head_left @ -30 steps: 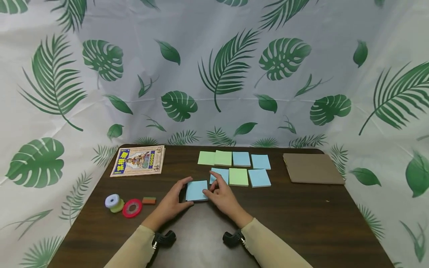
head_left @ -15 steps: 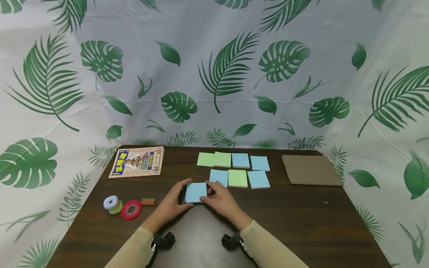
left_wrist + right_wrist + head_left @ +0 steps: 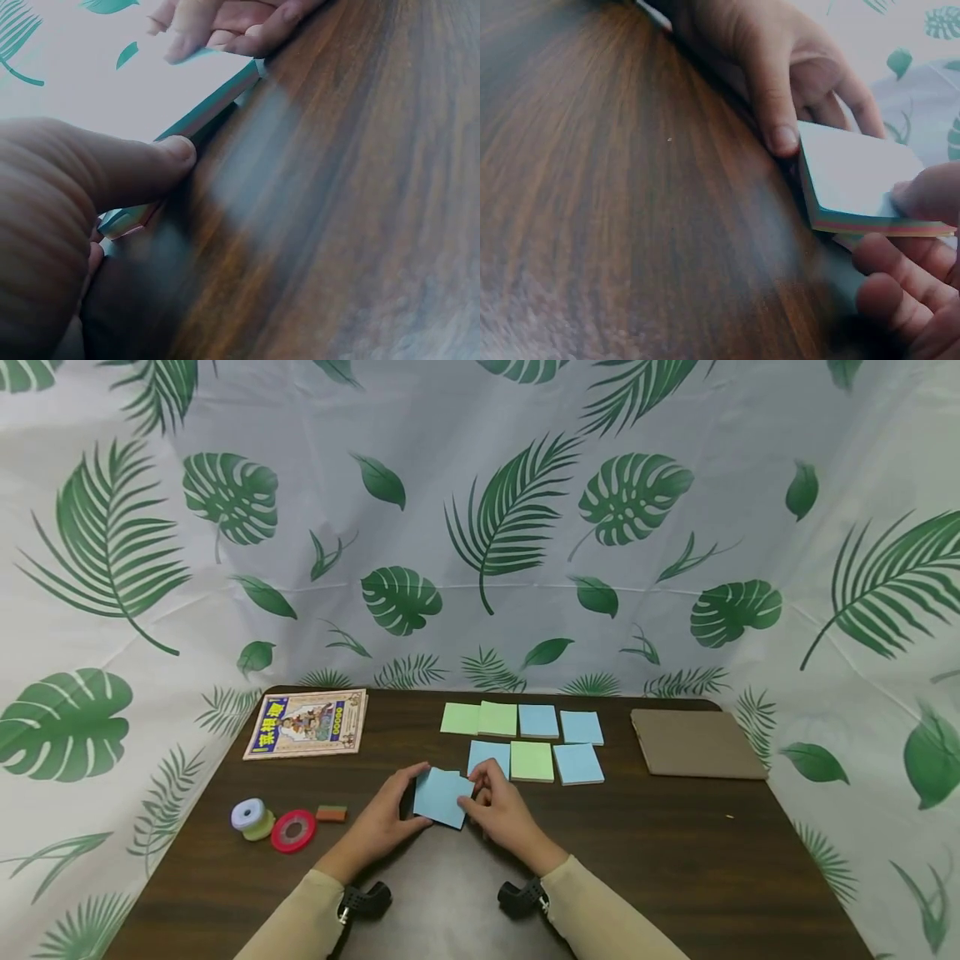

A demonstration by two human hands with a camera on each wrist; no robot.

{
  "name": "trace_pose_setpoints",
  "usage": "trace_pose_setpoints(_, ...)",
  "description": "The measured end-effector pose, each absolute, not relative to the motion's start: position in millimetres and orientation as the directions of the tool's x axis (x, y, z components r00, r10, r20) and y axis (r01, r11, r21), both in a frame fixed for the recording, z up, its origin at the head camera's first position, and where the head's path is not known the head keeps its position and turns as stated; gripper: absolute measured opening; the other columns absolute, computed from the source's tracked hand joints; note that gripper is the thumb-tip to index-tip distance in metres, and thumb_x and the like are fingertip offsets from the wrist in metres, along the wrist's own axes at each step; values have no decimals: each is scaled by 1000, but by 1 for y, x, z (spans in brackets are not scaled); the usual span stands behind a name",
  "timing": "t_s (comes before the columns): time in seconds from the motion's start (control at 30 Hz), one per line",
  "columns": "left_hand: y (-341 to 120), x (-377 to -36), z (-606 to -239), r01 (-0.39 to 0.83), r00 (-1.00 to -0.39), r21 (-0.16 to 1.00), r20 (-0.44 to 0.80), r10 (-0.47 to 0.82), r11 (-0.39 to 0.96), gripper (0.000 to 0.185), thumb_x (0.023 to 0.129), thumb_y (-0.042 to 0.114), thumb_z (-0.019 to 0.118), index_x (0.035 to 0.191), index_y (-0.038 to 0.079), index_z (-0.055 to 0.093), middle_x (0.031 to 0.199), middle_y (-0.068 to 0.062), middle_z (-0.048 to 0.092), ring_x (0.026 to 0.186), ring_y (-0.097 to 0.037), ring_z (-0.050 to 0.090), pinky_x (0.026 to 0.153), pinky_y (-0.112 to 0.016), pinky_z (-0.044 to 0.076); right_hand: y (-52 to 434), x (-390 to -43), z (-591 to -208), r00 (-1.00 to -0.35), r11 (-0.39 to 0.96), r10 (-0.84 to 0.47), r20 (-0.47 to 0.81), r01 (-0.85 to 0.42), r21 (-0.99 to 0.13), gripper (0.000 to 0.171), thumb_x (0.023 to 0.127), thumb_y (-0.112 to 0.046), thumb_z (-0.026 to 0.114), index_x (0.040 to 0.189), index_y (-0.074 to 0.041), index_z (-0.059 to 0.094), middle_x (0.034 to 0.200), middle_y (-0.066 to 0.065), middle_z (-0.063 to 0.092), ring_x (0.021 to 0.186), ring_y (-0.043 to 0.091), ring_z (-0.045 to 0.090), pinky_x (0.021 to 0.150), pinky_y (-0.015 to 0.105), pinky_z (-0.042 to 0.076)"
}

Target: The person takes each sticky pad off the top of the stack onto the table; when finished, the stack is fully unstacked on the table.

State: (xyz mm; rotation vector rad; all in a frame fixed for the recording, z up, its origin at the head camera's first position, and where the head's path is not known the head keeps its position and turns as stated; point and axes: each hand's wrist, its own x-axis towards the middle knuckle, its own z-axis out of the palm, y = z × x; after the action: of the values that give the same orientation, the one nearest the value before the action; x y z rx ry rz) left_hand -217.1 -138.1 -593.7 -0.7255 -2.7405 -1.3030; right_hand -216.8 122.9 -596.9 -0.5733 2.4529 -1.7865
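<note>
A pad of sticky notes [image 3: 441, 797] with a blue top sits between both hands in the head view. Its side shows layers of other colours, among them pink and yellow, in the right wrist view. My left hand [image 3: 384, 812] holds the pad's left part, thumb at the near edge and fingers at the far one. On the right side, my right hand [image 3: 504, 814] pinches it, with the thumb [image 3: 928, 196] on the blue top and fingers below. The right corner of the pad is turned toward me and overlaps the dark table.
Several blue and green sticky note pads [image 3: 532, 762] lie in two rows behind the hands. A magazine [image 3: 307, 722] is at the back left, a brown folder-like board [image 3: 697, 743] at the back right. Tape rolls [image 3: 293, 832] and a small orange-and-green block [image 3: 332, 813] lie left.
My right hand's index finger was raised, then came down to the pad's right edge. The blue top has since turned, its right side swinging toward me. The left hand has stayed in place.
</note>
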Motion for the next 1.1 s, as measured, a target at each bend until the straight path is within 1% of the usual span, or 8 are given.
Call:
trace_pose_setpoints(0.07, -138, -218, -594, 424, -889, 722, 218, 403, 547, 85, 89, 8, 91, 161, 12, 46, 160, -14, 54, 149, -33, 52, 124, -58, 42, 124, -216, -597, -936, 258, -290, 198, -276, -926, 29, 104, -19, 76, 121, -10, 54, 83, 6, 63, 64, 11, 60, 57, 28, 53)
trace_pose_setpoints(0.2, -137, -219, -597, 435, -885, 711, 222, 410, 553, 81, 92, 9, 89, 161, 13, 47, 160, -12, 55, 149, -32, 53, 124, -58, 42, 129, -213, -596, -936, 214, -215, 280, -325, -921, 24, 104, -13, 76, 119, -4, 59, 94, 7, 67, 79, 11, 61, 67, 24, 51)
trace_pose_setpoints(0.37, -135, -218, -599, 431, -888, 702, 219, 404, 567, 80, 93, 13, 88, 161, 17, 47, 159, -11, 56, 148, -32, 54, 123, -59, 43, 149, -209, -601, -906, 129, -192, 376, -404, -906, 22, 107, -8, 69, 126, 0, 63, 104, 12, 66, 81, 10, 62, 69, 24, 52)
trace_pose_setpoints(0.57, -135, -218, -598, 432, -887, 698, 216, 408, 571, 79, 94, 14, 88, 162, 18, 47, 158, -10, 57, 146, -32, 55, 122, -59, 45, 180, -200, -603, -881, 180, -211, 423, -461, -869, 24, 110, -12, 65, 131, 0, 69, 107, 10, 71, 80, 9, 60, 65, 26, 51)
trace_pose_setpoints(0.73, -136, -219, -598, 448, -881, 685, 227, 416, 574, 78, 95, 15, 87, 162, 17, 47, 157, -10, 57, 145, -31, 55, 121, -60, 45, 196, -196, -603, -884, 282, -204, 420, -464, -840, 23, 107, -16, 72, 127, -6, 75, 99, 3, 70, 75, 11, 55, 63, 27, 48)
trace_pose_setpoints(0.87, -138, -217, -599, 442, -885, 682, 223, 410, 583, 78, 95, 15, 87, 161, 18, 47, 156, -10, 57, 144, -31, 56, 120, -60, 46, 194, -197, -607, -860, 484, -261, 438, -509, -712, 30, 101, -24, 82, 130, -20, 74, 110, -8, 72, 93, 8, 61, 79, 29, 56)
trace_pose_setpoints(0.97, -139, -215, -599, 441, -885, 678, 218, 412, 588, 78, 94, 15, 87, 161, 17, 48, 157, -10, 57, 144, -31, 56, 120, -60, 46, 190, -197, -611, -828, 577, -327, 456, -556, -597, 36, 98, -24, 85, 131, -24, 71, 123, -12, 72, 110, 8, 61, 93, 35, 56)
trace_pose_setpoints(1.1, -141, -213, -599, 449, -880, 673, 217, 423, 587, 79, 94, 16, 88, 162, 16, 48, 158, -11, 56, 146, -33, 55, 121, -60, 46, 186, -196, -613, -800, 589, -361, 479, -594, -548, 36, 95, -20, 87, 127, -22, 71, 122, -11, 67, 108, 11, 54, 89, 35, 51)
